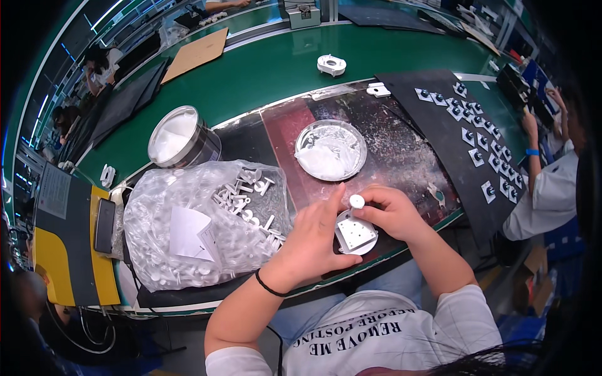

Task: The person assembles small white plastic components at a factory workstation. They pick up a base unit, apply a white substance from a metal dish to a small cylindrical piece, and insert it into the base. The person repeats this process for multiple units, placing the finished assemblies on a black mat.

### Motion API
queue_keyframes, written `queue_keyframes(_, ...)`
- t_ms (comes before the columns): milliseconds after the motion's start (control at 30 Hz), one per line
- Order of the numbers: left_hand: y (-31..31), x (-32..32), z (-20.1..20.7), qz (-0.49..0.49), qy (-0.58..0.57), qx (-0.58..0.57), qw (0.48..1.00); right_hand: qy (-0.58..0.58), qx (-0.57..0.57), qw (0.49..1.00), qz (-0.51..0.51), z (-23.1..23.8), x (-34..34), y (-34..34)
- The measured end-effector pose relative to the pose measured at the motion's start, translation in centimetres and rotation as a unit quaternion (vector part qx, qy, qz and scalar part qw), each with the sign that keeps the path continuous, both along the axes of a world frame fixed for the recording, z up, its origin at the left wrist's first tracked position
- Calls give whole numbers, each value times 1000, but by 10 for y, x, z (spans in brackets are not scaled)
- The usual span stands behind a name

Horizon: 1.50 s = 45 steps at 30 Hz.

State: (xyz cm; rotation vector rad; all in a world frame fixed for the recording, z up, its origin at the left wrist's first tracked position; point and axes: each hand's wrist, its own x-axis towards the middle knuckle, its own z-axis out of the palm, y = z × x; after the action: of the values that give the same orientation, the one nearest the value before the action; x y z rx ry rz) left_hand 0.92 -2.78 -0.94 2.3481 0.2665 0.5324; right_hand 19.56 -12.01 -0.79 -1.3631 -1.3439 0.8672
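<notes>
My left hand (313, 235) grips a small white plastic housing (358, 233) by its side, thumb along the near edge. The housing's flat face has several small dark holes. My right hand (395, 214) pinches a white plastic pin with a round flat head (357, 201) over the housing's far edge. Whether the pin touches the housing, I cannot tell. Left of my hands lies a clear plastic bag (150, 216) full of similar white pins (241, 197), spilling at its opening. Beyond my hands sits a round metal lid (362, 153) with whitish, crumpled film-like material in it.
A metal tin (210, 141) with white contents stands behind the bag. A black sheet (433, 125) at right carries rows of small white-and-black parts (481, 139). One white housing (331, 65) lies farther back. A yellow-and-grey machine (59, 250) is at left; a co-worker (549, 182) sits at right.
</notes>
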Motion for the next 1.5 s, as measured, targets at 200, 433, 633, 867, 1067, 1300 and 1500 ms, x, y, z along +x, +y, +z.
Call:
queue_keyframes(200, -1, 0, 1, 2, 6, -12, 1000, -20, 12, 1000, -7, 1, -1, -1)
queue_keyframes(433, -1, 1, 4, -1, 11, -16, 1000, -181, 91, 979, 11, 6, 0, -2)
queue_keyframes(633, 0, -1, 2, -2, -3, -28, 1000, -143, 21, 987, -72, 10, 3, -24)
queue_keyframes(867, -1, 1, 12, -30, -84, -10, 996, 178, -117, 977, -15, 4, -1, -37)
queue_keyframes(1067, 2, -1, 6, -6, -165, -87, 982, 186, -153, 970, 14, 27, 9, -12)
queue_keyframes(1300, 22, -8, 23, 180, -184, 122, 959, 77, -129, 983, -102, 54, 71, 117)
queue_keyframes(1500, 29, -5, 17, 162, -136, 194, 958, 111, -98, 952, -269, 5, 140, 253)
